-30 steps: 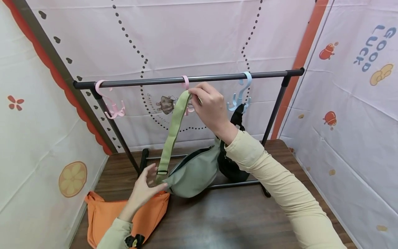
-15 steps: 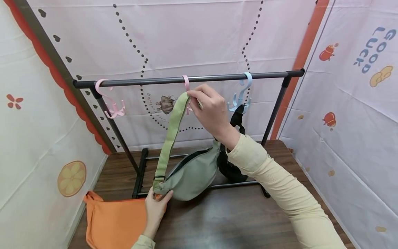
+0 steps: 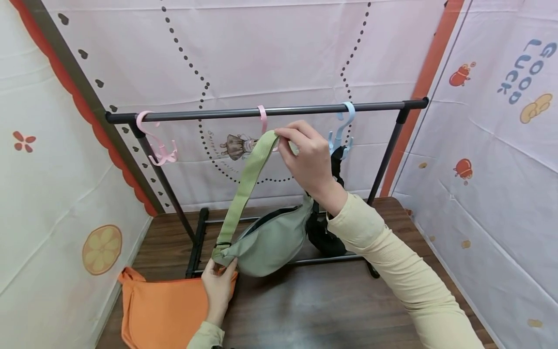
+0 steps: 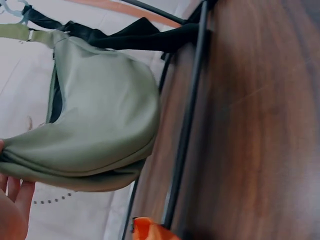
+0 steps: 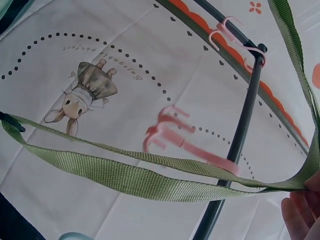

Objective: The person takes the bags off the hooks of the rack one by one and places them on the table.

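Observation:
A sage-green crossbody bag [image 3: 271,242] hangs in the air in front of the rack, its zip partly open. My right hand [image 3: 308,157] pinches its light green webbing strap [image 3: 247,186] at the top, close to the middle pink hook [image 3: 263,118]. Down at the bag's left end, my left hand [image 3: 218,286] holds the corner below the strap buckle. The left wrist view shows those fingers at the green bag's end [image 4: 100,120]. In the right wrist view the strap [image 5: 135,177] stretches as a loop from my right fingertips, passing across a pink hook [image 5: 170,135].
A black rail [image 3: 196,115] runs across the back, with another pink hook [image 3: 161,152] at left and a blue hook [image 3: 342,131] at right. A black bag [image 3: 324,237] hangs from the blue hook. An orange bag [image 3: 163,310] lies on the wooden table [image 3: 314,305] at front left.
My left hand has moved in from over the orange bag and taken hold of the green bag's left corner. My right hand, with the strap, has shifted slightly right.

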A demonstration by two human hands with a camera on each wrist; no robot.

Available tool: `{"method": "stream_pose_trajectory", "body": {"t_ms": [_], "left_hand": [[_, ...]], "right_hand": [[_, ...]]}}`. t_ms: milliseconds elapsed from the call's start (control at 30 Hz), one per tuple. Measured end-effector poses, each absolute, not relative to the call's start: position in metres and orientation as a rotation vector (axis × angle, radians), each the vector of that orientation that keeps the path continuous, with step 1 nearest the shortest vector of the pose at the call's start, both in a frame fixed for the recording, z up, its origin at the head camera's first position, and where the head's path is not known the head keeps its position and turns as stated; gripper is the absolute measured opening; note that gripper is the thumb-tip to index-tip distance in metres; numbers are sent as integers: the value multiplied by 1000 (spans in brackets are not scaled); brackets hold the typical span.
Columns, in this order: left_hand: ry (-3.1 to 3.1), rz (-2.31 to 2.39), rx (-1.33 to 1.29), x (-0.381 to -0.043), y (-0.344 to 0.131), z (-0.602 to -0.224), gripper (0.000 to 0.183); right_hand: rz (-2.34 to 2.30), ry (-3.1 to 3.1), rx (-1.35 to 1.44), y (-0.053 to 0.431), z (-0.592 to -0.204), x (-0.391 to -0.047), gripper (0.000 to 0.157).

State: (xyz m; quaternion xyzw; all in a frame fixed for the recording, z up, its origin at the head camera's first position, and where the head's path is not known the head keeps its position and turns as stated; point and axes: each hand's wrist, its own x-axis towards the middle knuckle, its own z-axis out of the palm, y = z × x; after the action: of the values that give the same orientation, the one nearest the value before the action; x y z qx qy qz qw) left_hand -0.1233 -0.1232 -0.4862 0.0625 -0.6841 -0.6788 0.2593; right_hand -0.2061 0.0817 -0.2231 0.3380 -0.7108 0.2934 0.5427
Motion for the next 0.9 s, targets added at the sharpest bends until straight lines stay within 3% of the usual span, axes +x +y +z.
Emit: {"method": "stream_pose_trajectory", "body": {"t_ms": [233,767,900], "left_hand": [[-1892,-1849,92,-123,-131,-465,25],[-1885,-1746,-99,-121,-152,-457,16],[-1895,-1683,-204,-118,-154,-453,24]], "right_hand": [[751,-1722,758,87,-223,-212,16],[810,-1967,580,98,-246,-236,16],[791,-2033,550,99,-254,-242,16]]}}
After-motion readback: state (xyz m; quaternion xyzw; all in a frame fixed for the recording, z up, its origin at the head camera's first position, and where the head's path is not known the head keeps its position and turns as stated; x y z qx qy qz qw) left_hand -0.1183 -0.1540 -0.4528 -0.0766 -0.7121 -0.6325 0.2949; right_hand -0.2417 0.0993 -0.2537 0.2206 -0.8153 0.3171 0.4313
